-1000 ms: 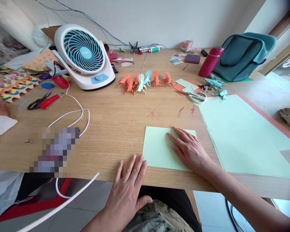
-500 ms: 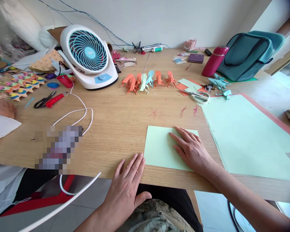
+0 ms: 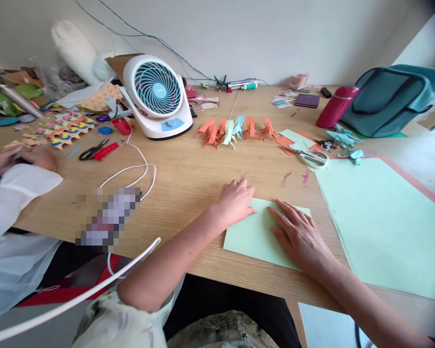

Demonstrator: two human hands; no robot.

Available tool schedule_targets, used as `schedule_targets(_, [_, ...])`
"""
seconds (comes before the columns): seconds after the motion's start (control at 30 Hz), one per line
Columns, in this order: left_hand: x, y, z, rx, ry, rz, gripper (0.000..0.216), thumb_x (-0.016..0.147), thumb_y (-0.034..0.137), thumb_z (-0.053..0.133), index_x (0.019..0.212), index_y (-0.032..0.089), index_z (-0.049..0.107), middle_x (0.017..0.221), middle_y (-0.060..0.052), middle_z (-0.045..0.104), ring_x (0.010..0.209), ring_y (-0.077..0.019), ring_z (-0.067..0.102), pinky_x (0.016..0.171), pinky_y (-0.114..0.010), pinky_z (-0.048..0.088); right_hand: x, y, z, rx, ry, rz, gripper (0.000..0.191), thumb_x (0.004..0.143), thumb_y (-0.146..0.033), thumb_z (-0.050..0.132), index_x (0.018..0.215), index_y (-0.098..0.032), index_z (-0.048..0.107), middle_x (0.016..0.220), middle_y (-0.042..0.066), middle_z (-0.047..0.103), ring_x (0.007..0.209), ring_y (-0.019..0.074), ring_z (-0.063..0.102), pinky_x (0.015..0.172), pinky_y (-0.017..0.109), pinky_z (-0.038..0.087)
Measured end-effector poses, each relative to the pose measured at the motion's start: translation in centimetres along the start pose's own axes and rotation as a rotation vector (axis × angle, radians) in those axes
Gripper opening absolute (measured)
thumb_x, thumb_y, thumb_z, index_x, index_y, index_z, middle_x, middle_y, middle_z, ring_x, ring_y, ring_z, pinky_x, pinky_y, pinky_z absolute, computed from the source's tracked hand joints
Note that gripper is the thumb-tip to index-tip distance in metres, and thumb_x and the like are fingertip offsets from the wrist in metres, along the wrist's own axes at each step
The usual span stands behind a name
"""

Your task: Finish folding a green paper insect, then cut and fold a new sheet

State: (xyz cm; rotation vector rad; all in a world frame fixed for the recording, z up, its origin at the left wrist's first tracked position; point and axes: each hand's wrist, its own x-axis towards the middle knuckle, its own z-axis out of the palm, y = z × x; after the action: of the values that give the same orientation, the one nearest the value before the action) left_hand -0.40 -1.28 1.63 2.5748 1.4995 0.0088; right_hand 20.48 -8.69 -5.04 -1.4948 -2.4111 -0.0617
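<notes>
A pale green sheet of paper (image 3: 241,237) lies flat near the table's front edge. Over its far left corner is my left hand (image 3: 237,199), fingers curled down and thumb on the sheet. Its fingertips face away from me, so whatever they may hold is hidden. My right hand (image 3: 300,233) rests flat on the right part of the sheet with its fingers spread. Larger pale green sheets (image 3: 387,222) lie to the right. Beyond my hands stands a row of folded orange, green and blue paper figures (image 3: 251,128).
White-handled scissors (image 3: 313,157) lie on small paper pieces. A white fan (image 3: 157,92), red bottle (image 3: 337,107) and teal bag (image 3: 387,104) stand farther back. A white cable (image 3: 154,181) loops at left, near a red cutter (image 3: 108,150). Another person's hands (image 3: 25,159) are at far left.
My left hand has gone from beside the sheet's near left corner up to its far left corner, its fingers now curled. My right hand stays on the sheet. The view has shifted left.
</notes>
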Motion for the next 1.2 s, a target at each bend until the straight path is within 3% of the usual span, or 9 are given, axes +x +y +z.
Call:
schedule_targets(0.17, [3.4,-0.3,-0.9,-0.017,-0.118,0.137,0.034,0.081,0.043,0.074,0.097,0.014,0.066,0.113,-0.012,0.062,0.105,-0.0258,0.060,0.083,-0.031,0.045,0.2,0.3,0.3,-0.012,0.003,0.044,0.045,0.101,-0.037,0.040,0.138,-0.018,0.055,0.151,0.014,0.048,0.134,0.0332,0.048,0.103,0.052,0.045])
schedule_targets(0.27, [4.4,-0.8,0.0,-0.038,-0.049,0.209,0.030,0.087,0.044,0.067,0.090,0.014,0.065,0.107,-0.010,0.064,0.094,-0.0222,0.062,0.077,-0.030,0.043,0.3,0.5,0.3,-0.015,0.006,0.050,0.045,0.100,-0.037,0.041,0.138,-0.019,0.055,0.150,0.014,0.049,0.132,0.0332,0.050,0.102,0.051,0.046])
schedule_targets(0.4, [4.3,-1.3,1.7,-0.098,0.081,0.247,0.035,0.090,0.049,0.062,0.094,0.015,0.062,0.106,-0.009,0.064,0.091,-0.0205,0.062,0.075,-0.029,0.041,0.4,0.7,0.4,-0.016,0.007,0.041,0.044,0.100,-0.038,0.040,0.137,-0.018,0.054,0.150,0.014,0.049,0.131,0.0330,0.051,0.102,0.051,0.045])
schedule_targets(0.63, [4.5,-2.7,2.2,-0.364,0.009,0.155,0.031,0.078,0.045,0.073,0.088,0.018,0.065,0.095,-0.007,0.071,0.090,-0.0235,0.062,0.071,-0.029,0.039,1.5,1.5,0.0,-0.005,-0.021,0.024,0.044,0.100,-0.038,0.041,0.139,-0.020,0.052,0.150,0.016,0.047,0.133,0.0340,0.049,0.103,0.052,0.043])
schedule_targets(0.8, [4.6,-4.0,1.7,-0.637,0.019,0.181,0.015,0.072,0.032,0.075,0.072,0.019,0.067,0.073,0.000,0.068,0.069,-0.0164,0.058,0.063,-0.027,0.036,4.4,3.5,-1.1,0.035,0.004,0.019,0.052,0.096,-0.043,0.050,0.144,-0.023,0.048,0.147,0.016,0.051,0.132,0.0351,0.050,0.102,0.053,0.044])
schedule_targets(0.93, [4.5,-4.7,1.4,-0.806,-0.027,0.206,0.015,0.073,0.033,0.074,0.076,0.019,0.069,0.074,0.002,0.069,0.068,-0.0142,0.058,0.062,-0.025,0.037,6.1,5.1,-2.0,0.247,-0.021,0.122,0.042,0.093,-0.045,0.054,0.128,-0.024,0.062,0.124,0.010,0.067,0.112,0.0289,0.064,0.094,0.043,0.051])
schedule_targets(1.03, [4.6,-5.0,1.4,-0.904,-0.046,0.203,0.019,0.073,0.035,0.076,0.079,0.017,0.070,0.078,0.001,0.069,0.072,-0.0139,0.059,0.066,-0.025,0.040,6.0,5.8,-2.6,0.416,-0.111,0.239,0.032,0.089,-0.047,0.058,0.112,-0.026,0.070,0.104,0.004,0.073,0.091,0.0232,0.069,0.079,0.034,0.053])
schedule_targets(1.13, [4.7,-5.1,1.4,-1.053,-0.039,0.164,0.024,0.073,0.036,0.077,0.086,0.016,0.070,0.081,-0.001,0.067,0.075,-0.0136,0.059,0.070,-0.024,0.043,5.5,6.5,-3.3,0.589,-0.256,0.310,0.029,0.089,-0.049,0.057,0.092,-0.024,0.072,0.079,0.001,0.070,0.067,0.0169,0.061,0.058,0.027,0.046])
schedule_targets(1.2, [4.7,-5.3,1.5,-1.190,-0.024,0.117,0.033,0.072,0.037,0.079,0.095,0.016,0.070,0.085,-0.001,0.066,0.077,-0.0132,0.060,0.071,-0.024,0.045,5.3,6.9,-3.5,0.677,-0.273,0.343,0.033,0.089,-0.052,0.057,0.082,-0.021,0.068,0.069,0.000,0.064,0.060,0.0141,0.054,0.052,0.025,0.040])
